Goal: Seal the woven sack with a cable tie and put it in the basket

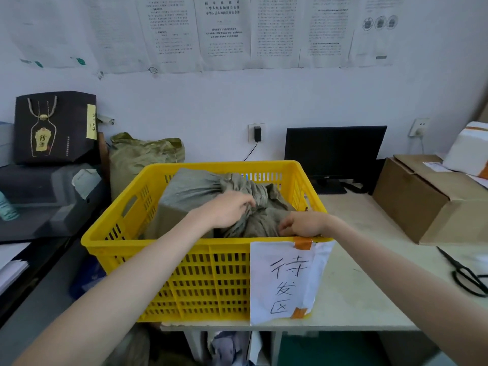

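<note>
A grey-green woven sack (192, 191) lies inside the yellow plastic basket (211, 273) on the table's left end. Its neck is gathered into a bunch near the basket's middle. My left hand (232, 210) reaches over the front rim and grips that bunched neck. My right hand (303, 224) is just inside the front right rim, fingers curled down on the loose sack fabric. I cannot make out the cable tie in the folds.
A white paper label (285, 281) is taped to the basket's front. Black scissors (467, 273) lie at the table's right edge, a cardboard box (422, 196) behind them. A black monitor (335, 151) stands at the back. Another sack (142, 157) leans against the wall, left.
</note>
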